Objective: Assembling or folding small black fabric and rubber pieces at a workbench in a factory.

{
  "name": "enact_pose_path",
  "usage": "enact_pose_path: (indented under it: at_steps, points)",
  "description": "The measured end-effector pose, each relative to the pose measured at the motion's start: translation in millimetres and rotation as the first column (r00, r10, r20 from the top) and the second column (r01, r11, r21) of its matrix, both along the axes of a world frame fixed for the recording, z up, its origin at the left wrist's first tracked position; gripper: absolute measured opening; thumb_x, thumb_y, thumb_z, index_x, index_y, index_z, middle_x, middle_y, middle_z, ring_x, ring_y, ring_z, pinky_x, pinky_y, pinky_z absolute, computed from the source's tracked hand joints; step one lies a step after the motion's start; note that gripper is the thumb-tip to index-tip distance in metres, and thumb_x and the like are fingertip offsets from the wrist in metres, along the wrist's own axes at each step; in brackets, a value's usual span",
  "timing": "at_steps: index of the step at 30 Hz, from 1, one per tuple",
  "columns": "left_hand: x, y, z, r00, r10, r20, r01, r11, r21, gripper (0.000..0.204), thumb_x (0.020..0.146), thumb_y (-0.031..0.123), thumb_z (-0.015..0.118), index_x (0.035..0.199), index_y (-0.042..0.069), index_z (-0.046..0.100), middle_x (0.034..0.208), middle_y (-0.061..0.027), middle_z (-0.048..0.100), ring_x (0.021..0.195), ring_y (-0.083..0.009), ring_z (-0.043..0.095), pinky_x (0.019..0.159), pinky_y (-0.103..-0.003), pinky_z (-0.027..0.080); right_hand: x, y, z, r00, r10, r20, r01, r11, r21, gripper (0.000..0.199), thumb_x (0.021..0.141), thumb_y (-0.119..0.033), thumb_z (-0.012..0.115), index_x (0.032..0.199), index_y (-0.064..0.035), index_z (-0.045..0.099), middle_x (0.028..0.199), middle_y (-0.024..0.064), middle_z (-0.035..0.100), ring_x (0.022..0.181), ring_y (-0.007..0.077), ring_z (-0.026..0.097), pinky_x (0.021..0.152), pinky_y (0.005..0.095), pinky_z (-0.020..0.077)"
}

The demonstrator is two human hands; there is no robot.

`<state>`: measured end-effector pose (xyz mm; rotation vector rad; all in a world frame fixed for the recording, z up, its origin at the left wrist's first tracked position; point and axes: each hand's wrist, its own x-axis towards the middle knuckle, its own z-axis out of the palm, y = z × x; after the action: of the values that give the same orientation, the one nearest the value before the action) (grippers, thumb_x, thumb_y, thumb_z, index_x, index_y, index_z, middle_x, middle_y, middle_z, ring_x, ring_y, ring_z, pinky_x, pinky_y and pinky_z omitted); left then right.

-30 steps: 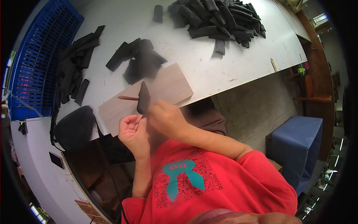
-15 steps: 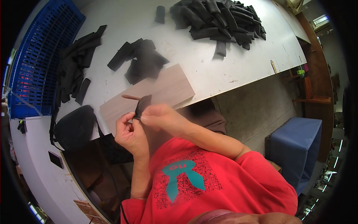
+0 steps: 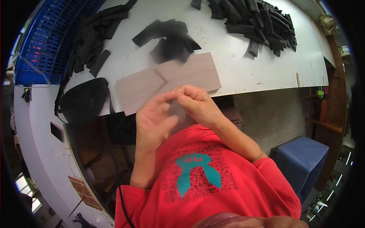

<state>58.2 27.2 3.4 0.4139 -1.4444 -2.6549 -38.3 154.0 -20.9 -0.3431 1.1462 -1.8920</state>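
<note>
My tee: red, teal motif, blk squiggles. Brd, 11 o'clock: pale brn, grained. Cloth pile, 1 o'clock: dk gry.

A large white table is scuffed and marked in places. Along its near edge, left of the middle, a pale wooden board is laid at a slight slant. Behind the board, a small bunch of dark cloth pieces is gathered, and toward the table's far right a big heap of cloth is piled, with a single piece left just beside it. By the left edge a blue plastic basket is set, with a loose pile of cloth beside it. A black bag is placed at the near-left corner.
</note>
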Motion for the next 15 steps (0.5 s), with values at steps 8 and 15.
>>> enact_pose_path:
  at_steps: [8, 15]
  points:
    - [-14.3, 6.3, 18.4, 0.919, 0.385, -0.089, -0.388, 0.837, -0.386, 0.012, 0.084, 0.0, 0.056, 0.096, -0.001, 0.054, 0.097, -0.0099, 0.057, 0.056, -0.0021, 0.049, 0.046, -0.015, 0.038, -11.1, -21.7, 45.2, 0.69, -0.085, -0.719, 0.225, 0.969, 0.102, 0.01, 0.083, -0.006, 0.057, 0.079, 0.0013, 0.052, 0.072, 0.0078, 0.052, 0.064, 0.015, 0.05, 0.056, 0.0266, 0.0405]
    - [-39.6, -37.6, 46.2, 0.808, -0.018, -0.589, 0.468, 0.628, 0.622, 0.032, 0.085, -0.002, 0.042, 0.117, -0.001, 0.037, 0.096, -0.0171, 0.057, 0.031, -0.0018, 0.036, 0.033, -0.017, 0.022, -39.3, -41.1, 105.6, 0.827, 0.081, -0.557, -0.037, 0.995, 0.09, 0.024, 0.088, -0.018, 0.054, 0.077, 0.0038, 0.054, 0.066, 0.0025, 0.053, 0.063, 0.0116, 0.047, 0.056, 0.0251, 0.0392]
